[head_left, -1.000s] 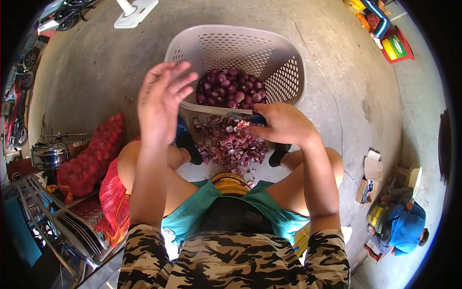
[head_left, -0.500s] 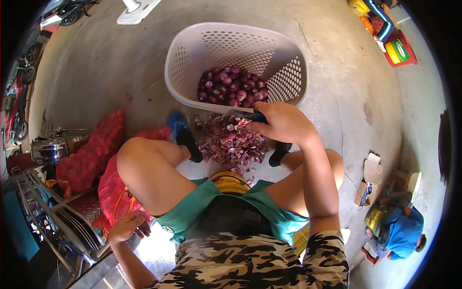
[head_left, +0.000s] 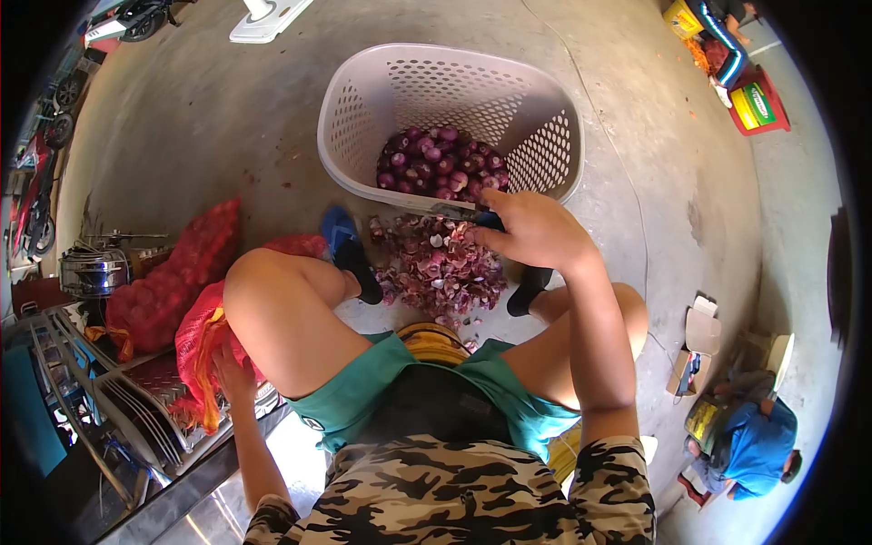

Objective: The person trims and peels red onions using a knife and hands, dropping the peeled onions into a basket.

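Observation:
My right hand (head_left: 538, 227) is closed around the dark handle of a knife (head_left: 489, 220), its blade pointing left near the front rim of a pale perforated basket (head_left: 357, 186). Peeled purple onions (head_left: 440, 163) lie heaped in the basket. Below the knife, a pile of onion skins (head_left: 440, 268) covers the floor between my feet. At lower left, my left hand (head_left: 236, 374) reaches to a red mesh bag (head_left: 198, 336) beside my leg. Its fingers are partly hidden by the mesh, and I cannot tell what they hold.
A full red mesh sack (head_left: 177, 282) leans behind the bag, near a metal pot (head_left: 94, 271) and a metal rack (head_left: 118, 409). On the right are an open cardboard box (head_left: 695, 350) and a seated person in blue (head_left: 758, 440). Another person sits near a red bucket (head_left: 772, 100).
My left hand has moved forward from above my lap's left side to the red mesh bag, whose top is now raised. My right hand still holds the knife by the basket.

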The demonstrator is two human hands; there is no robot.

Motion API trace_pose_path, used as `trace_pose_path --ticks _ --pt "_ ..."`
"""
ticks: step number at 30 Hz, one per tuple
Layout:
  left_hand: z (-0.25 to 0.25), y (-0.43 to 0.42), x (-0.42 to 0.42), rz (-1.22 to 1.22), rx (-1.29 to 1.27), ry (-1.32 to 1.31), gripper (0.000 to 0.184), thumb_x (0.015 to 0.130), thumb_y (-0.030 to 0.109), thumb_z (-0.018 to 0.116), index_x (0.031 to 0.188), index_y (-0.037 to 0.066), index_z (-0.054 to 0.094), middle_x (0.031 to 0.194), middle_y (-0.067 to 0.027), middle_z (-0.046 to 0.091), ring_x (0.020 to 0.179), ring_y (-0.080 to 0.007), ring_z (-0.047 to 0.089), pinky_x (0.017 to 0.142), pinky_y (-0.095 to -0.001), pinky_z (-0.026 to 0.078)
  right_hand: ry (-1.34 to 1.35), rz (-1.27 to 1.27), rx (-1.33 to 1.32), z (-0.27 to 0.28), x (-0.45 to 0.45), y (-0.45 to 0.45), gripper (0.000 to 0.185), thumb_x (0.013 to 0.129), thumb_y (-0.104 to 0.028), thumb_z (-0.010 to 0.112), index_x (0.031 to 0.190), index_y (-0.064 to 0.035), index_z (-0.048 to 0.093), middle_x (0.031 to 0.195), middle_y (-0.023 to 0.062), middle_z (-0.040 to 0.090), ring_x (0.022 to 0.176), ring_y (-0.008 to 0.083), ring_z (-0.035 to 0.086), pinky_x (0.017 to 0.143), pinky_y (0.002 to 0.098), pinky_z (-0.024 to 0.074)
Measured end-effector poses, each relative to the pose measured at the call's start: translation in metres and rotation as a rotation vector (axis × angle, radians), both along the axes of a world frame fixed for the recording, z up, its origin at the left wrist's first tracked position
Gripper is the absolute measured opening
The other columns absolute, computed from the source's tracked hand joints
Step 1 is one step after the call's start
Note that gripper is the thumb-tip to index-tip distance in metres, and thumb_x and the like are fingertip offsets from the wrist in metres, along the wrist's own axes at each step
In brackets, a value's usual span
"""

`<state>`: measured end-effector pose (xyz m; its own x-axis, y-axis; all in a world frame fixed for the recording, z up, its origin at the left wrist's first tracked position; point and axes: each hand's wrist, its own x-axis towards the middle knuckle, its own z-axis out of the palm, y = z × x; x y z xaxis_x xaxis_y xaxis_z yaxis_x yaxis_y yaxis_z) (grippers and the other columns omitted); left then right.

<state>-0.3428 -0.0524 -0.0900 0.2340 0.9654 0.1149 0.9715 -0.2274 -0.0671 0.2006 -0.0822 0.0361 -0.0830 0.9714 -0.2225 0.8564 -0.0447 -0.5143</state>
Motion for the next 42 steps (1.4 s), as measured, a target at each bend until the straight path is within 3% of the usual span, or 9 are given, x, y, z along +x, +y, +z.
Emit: trace_pose_path --ticks 2,7,17,20,21,27,30,39,42 --pt "-0.006 0.005 -0.001 -0.015 0.104 0.140 0.049 0.081 0.023 0.061 0.127 0.010 0.048 0.095 -0.0217 0.062 0.088 -0.0364 0.061 0.078 -0.0467 0.048 -0.004 -0.009 -0.011 -0.002 0.001 -0.001 0.039 0.080 -0.033 0.062 0.095 0.0021 0.054 0.071 0.0224 0.061 0.072 0.0389 0.061 0.065 0.0474 0.0462" --pt "-0.043 0.017 -0.020 0.090 -0.518 0.006 0.039 0.082 0.038 0.058 0.106 0.008 0.060 0.097 -0.0205 0.064 0.092 -0.0362 0.061 0.076 -0.0472 0.048 -0.008 -0.007 -0.014 0.001 0.001 0.000 0.041 0.080 -0.033 0.062 0.099 0.0016 0.055 0.072 0.0221 0.061 0.073 0.0387 0.061 0.065 0.0470 0.0463" --pt "0.034 0.023 0.041 0.147 0.211 -0.261 0.047 0.082 0.028 0.062 0.117 -0.001 0.051 0.113 -0.0272 0.052 0.103 -0.0421 0.052 0.081 -0.0475 0.045 -0.011 -0.013 -0.012 -0.004 0.001 0.001 0.042 0.080 -0.035 0.062 0.100 0.0011 0.055 0.073 0.0225 0.061 0.074 0.0389 0.061 0.066 0.0474 0.0463" --pt "0.012 0.031 -0.003 0.171 0.289 0.010 0.050 0.081 0.028 0.063 0.121 0.000 0.050 0.112 -0.0259 0.054 0.101 -0.0401 0.054 0.081 -0.0463 0.046 -0.003 -0.024 -0.021 -0.002 -0.001 0.002 0.042 0.080 -0.035 0.062 0.101 0.0010 0.055 0.073 0.0225 0.061 0.074 0.0392 0.061 0.066 0.0474 0.0463" --pt "0.039 0.032 0.013 0.407 -0.164 -0.041 0.048 0.081 0.031 0.062 0.117 -0.001 0.053 0.107 -0.0260 0.059 0.097 -0.0387 0.058 0.080 -0.0471 0.047 -0.005 -0.021 -0.019 -0.001 0.000 0.002 0.042 0.080 -0.035 0.062 0.100 0.0010 0.054 0.073 0.0224 0.062 0.074 0.0392 0.061 0.066 0.0473 0.0463" --pt "0.021 0.041 -0.018 0.384 -0.605 0.168 0.040 0.084 0.040 0.054 0.099 0.005 0.064 0.087 -0.0220 0.065 0.083 -0.0381 0.064 0.072 -0.0483 0.050 0.010 -0.029 -0.006 -0.001 0.001 0.001 0.042 0.080 -0.035 0.062 0.100 0.0013 0.054 0.073 0.0225 0.061 0.074 0.0393 0.061 0.066 0.0473 0.0463" --pt "0.014 0.042 -0.003 0.143 -0.832 0.431 0.039 0.082 0.037 0.055 0.102 0.005 0.062 0.095 -0.0200 0.065 0.087 -0.0369 0.063 0.074 -0.0464 0.048 0.001 -0.023 -0.020 0.000 0.001 0.002 0.043 0.080 -0.035 0.062 0.100 0.0014 0.054 0.072 0.0225 0.061 0.074 0.0393 0.061 0.066 0.0474 0.0462" --pt "-0.055 0.031 -0.020 -0.176 0.124 -0.024 0.047 0.079 0.031 0.065 0.114 0.000 0.055 0.100 -0.0183 0.064 0.084 -0.0312 0.064 0.070 -0.0430 0.051 -0.003 -0.040 -0.020 0.001 0.000 0.001 0.041 0.080 -0.035 0.062 0.098 0.0014 0.053 0.072 0.0225 0.061 0.074 0.0390 0.061 0.066 0.0476 0.0463" --pt "-0.064 0.035 -0.036 0.190 -0.155 -0.785 0.054 0.081 0.024 0.068 0.124 0.001 0.047 0.111 -0.0159 0.061 0.089 -0.0272 0.063 0.074 -0.0372 0.053 -0.010 -0.037 -0.031 0.001 0.001 0.001 0.041 0.080 -0.034 0.062 0.097 0.0014 0.053 0.072 0.0225 0.061 0.074 0.0389 0.061 0.066 0.0476 0.0464"
